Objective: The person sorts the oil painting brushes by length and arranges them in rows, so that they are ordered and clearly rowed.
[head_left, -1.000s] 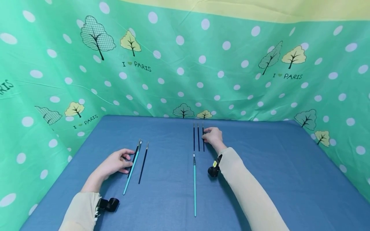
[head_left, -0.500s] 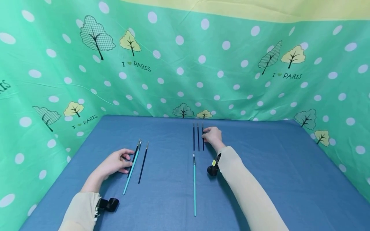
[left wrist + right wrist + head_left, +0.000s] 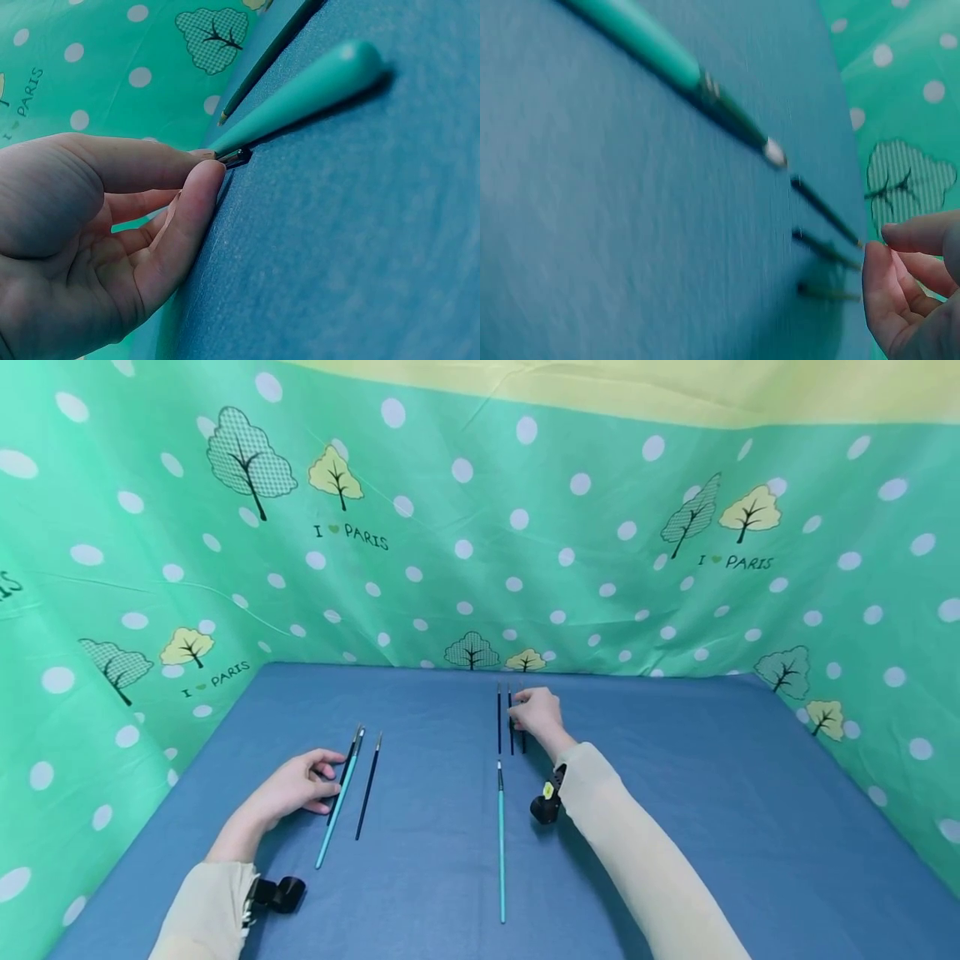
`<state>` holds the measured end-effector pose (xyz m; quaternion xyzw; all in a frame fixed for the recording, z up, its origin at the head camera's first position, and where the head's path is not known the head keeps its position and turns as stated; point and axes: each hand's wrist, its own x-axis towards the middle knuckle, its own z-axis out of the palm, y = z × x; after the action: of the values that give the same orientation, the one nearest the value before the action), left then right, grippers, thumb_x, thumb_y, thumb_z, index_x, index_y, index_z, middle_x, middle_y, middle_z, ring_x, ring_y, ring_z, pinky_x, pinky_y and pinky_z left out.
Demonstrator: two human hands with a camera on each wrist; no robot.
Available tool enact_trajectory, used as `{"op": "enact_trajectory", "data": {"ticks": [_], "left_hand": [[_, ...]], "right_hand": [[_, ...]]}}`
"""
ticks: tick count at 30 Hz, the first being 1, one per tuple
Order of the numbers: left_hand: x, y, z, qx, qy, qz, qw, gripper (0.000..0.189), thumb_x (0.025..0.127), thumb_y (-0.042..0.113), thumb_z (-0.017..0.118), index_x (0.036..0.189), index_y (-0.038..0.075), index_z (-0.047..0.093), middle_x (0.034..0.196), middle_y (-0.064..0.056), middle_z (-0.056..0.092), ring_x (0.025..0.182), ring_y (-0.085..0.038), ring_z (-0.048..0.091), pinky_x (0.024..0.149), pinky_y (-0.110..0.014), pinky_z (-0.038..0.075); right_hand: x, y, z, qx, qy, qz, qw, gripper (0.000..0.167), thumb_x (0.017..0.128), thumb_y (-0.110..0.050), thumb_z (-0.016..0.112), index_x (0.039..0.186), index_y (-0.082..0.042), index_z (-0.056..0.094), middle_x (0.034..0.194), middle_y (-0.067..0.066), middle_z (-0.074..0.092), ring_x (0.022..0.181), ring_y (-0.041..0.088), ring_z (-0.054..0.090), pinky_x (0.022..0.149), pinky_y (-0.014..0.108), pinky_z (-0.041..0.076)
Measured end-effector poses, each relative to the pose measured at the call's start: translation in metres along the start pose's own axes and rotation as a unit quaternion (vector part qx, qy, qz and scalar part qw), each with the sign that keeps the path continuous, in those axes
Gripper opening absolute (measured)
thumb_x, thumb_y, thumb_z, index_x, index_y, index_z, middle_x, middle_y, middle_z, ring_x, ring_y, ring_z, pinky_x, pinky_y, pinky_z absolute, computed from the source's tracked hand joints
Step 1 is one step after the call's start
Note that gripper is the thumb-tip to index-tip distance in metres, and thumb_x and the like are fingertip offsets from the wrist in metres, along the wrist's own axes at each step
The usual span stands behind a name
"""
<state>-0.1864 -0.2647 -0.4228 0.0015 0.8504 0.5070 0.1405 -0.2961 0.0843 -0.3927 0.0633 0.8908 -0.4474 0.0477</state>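
In the head view my left hand (image 3: 300, 785) pinches a dark, thin paintbrush (image 3: 330, 810) between thumb and forefinger. A teal paintbrush (image 3: 335, 814) lies close along its right side; the left wrist view shows the teal handle (image 3: 315, 90) just beyond the fingertips. Farther right lies another dark paintbrush (image 3: 367, 787). At the back, my right hand (image 3: 538, 712) is over the right part of a row of three dark paintbrushes (image 3: 499, 718), hiding part of the rightmost one (image 3: 524, 745). Its fingers are loosely bent, and the right wrist view shows no brush gripped between them.
A second teal paintbrush (image 3: 502, 843) with a white tip lies upright in front of the row. A blue cloth (image 3: 427, 877) covers the table. Behind and at the sides hangs a green dotted curtain (image 3: 420, 527).
My right hand has shifted slightly left, from beside the rightmost brush to over it. The left hand and its brush stay put. The head view has turned slightly.
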Motion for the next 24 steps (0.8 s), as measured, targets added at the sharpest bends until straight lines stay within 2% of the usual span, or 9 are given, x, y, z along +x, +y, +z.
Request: {"op": "enact_trajectory", "data": {"ticks": [3, 9, 20, 24], "left_hand": [[0.000, -0.001, 0.000, 0.000, 0.001, -0.001, 1.0000, 0.052, 0.084, 0.002, 0.059, 0.131, -0.003, 0.039, 0.097, -0.013, 0.042, 0.074, -0.019, 0.053, 0.061, -0.033, 0.058], [0.000, 0.000, 0.000, -0.002, -0.001, -0.001, 1.0000, 0.051, 0.084, 0.002, 0.059, 0.131, -0.003, 0.040, 0.097, -0.012, 0.041, 0.074, -0.019, 0.053, 0.060, -0.033, 0.058], [0.001, 0.000, 0.001, 0.000, 0.001, -0.004, 1.0000, 0.052, 0.084, 0.002, 0.060, 0.131, -0.003, 0.039, 0.096, -0.012, 0.041, 0.074, -0.019, 0.052, 0.060, -0.033, 0.058], [0.001, 0.000, 0.001, 0.000, 0.000, -0.005, 1.0000, 0.053, 0.084, 0.003, 0.060, 0.131, -0.004, 0.039, 0.096, -0.012, 0.041, 0.074, -0.019, 0.052, 0.060, -0.033, 0.058]], "right_hand": [[-0.008, -0.006, 0.008, 0.006, -0.014, -0.018, 0.9997, 0.034, 0.084, -0.011, 0.063, 0.118, -0.006, 0.061, 0.104, 0.013, 0.065, 0.071, 0.020, 0.066, 0.064, 0.031, 0.057], [-0.023, -0.021, 0.026, 0.005, -0.053, -0.051, 0.9973, 0.037, 0.083, -0.014, 0.064, 0.119, -0.006, 0.059, 0.089, 0.013, 0.068, 0.067, 0.019, 0.066, 0.064, 0.033, 0.057], [-0.052, -0.047, 0.066, 0.024, -0.124, -0.068, 0.9897, 0.037, 0.082, -0.014, 0.067, 0.116, -0.003, 0.059, 0.081, 0.007, 0.066, 0.064, 0.017, 0.065, 0.061, 0.029, 0.057], [-0.062, -0.055, 0.082, 0.050, -0.142, -0.061, 0.9867, 0.035, 0.081, -0.014, 0.068, 0.113, -0.003, 0.060, 0.078, 0.005, 0.065, 0.063, 0.016, 0.065, 0.059, 0.028, 0.057]]}}
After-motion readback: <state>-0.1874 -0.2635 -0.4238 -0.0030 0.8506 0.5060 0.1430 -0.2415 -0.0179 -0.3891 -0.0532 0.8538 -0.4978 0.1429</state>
